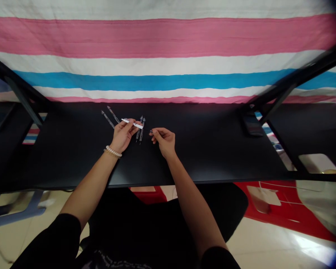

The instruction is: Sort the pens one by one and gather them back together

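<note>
Head view: the left hand (122, 137) is gripping a white pen (132, 123) between thumb and fingers, above the left half of the worktop (207, 149). The right hand (165, 141) is pinching a small dark piece (151, 131), mostly hidden by closed fingertips, apart from the pen. 2 grey pens (108, 119) are lying left, near the far edge; 2 darker pens (142, 131) are lying between the hands. Handling of 1 pen is seemingly continuing; nothing is showing whether the 4 others are awaiting attention or finished.
</note>
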`<act>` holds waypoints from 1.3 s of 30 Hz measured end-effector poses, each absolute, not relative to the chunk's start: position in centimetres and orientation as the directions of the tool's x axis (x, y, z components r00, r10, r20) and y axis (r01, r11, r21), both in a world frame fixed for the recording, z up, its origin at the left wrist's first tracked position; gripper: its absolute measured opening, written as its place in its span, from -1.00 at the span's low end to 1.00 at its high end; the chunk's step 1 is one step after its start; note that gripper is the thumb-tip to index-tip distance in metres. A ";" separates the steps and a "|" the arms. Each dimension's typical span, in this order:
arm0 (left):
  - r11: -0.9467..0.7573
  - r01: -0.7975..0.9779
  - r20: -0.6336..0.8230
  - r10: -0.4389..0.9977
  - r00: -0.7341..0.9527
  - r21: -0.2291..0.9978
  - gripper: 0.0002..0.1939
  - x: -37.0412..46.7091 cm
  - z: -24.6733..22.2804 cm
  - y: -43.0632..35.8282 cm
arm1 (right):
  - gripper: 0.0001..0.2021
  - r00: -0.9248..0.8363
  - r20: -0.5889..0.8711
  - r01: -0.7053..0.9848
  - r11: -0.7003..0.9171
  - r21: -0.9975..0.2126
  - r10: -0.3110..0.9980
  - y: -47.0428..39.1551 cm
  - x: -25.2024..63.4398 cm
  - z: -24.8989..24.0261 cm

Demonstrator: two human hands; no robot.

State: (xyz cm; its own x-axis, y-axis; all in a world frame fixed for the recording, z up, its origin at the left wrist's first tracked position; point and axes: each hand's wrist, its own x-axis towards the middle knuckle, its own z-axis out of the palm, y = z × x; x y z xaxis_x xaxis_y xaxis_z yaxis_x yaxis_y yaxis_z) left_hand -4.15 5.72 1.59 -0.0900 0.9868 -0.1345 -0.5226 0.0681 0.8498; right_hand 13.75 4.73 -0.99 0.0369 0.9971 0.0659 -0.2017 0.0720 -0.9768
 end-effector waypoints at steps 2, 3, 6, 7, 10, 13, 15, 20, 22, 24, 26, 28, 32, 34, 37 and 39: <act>0.053 -0.524 -0.136 0.983 -0.120 0.850 -0.86 -4.5 1.4 6.0 | -0.62 0.058 0.050 -0.213 0.062 -0.975 0.997 4.8 13.8 -1.0; 0.043 -0.527 -0.135 0.982 -0.136 0.849 -0.87 -4.6 1.3 6.1 | -0.62 0.063 0.045 -0.219 0.058 -0.974 0.997 4.8 13.8 -1.0; 0.016 -0.536 -0.130 0.976 -0.176 0.844 -0.88 -4.9 1.2 6.3 | -0.61 0.061 0.039 -0.233 0.052 -0.971 0.997 4.8 13.8 -1.0; 0.016 -0.538 -0.134 0.974 -0.182 0.843 -0.89 -4.9 1.3 6.3 | -0.61 0.056 0.039 -0.237 0.051 -0.970 0.998 4.8 13.8 -1.0; 0.029 -0.549 -0.157 0.970 -0.188 0.835 -0.92 -4.8 1.5 6.2 | -0.60 0.045 0.040 -0.247 0.050 -0.968 0.998 4.7 13.7 -0.9; 0.016 -0.549 -0.163 0.962 -0.221 0.836 -0.93 -4.7 1.5 6.2 | -0.58 0.030 0.039 -0.246 0.045 -0.968 0.999 4.5 13.8 -0.8; -0.007 -0.534 -0.147 0.958 -0.246 0.845 -0.93 -4.9 1.4 6.3 | -0.58 -0.003 0.050 -0.258 0.048 -0.965 0.999 4.4 13.8 -0.7; -0.031 -0.510 -0.115 0.961 -0.252 0.860 -0.89 -5.0 1.0 6.3 | -0.62 -0.017 0.113 -0.283 0.103 -0.953 0.993 4.4 13.9 -0.9; 0.004 -0.501 -0.117 0.974 -0.194 0.865 -0.88 -4.5 1.2 5.9 | -0.63 0.001 0.113 -0.250 0.110 -0.962 0.994 4.4 13.9 -1.2; 0.043 -0.494 -0.109 0.989 -0.105 0.868 -0.86 -3.9 1.4 5.4 | -0.63 0.013 0.106 -0.222 0.107 -0.969 0.994 4.5 13.8 -1.4; 0.073 -0.492 -0.100 0.994 -0.030 0.867 -0.83 -3.4 1.7 5.1 | -0.65 0.033 0.108 -0.218 0.112 -0.969 0.994 4.6 13.8 -1.5; 0.095 -0.494 -0.105 0.994 0.008 0.864 -0.82 -3.2 1.9 4.9 | -0.67 0.056 0.118 -0.216 0.127 -0.968 0.991 4.6 13.8 -1.6; 0.126 -0.497 -0.128 0.991 0.030 0.858 -0.83 -3.5 1.8 5.0 | -0.65 0.055 0.095 -0.184 0.104 -0.977 0.994 4.6 13.8 -1.7; 0.136 -0.500 -0.137 0.990 0.035 0.856 -0.83 -3.7 1.7 5.1 | -0.64 0.025 0.067 -0.176 0.071 -0.982 0.997 4.7 13.8 -1.7; 0.143 -0.499 -0.141 0.989 0.042 0.855 -0.83 -3.9 1.5 5.2 | -0.64 -0.016 0.055 -0.161 0.052 -0.986 0.998 4.7 13.8 -1.7; 0.141 -0.495 -0.133 0.990 0.051 0.857 -0.81 -3.9 1.4 5.2 | -0.63 -0.008 0.061 -0.147 0.059 -0.987 0.998 4.6 13.6 -1.7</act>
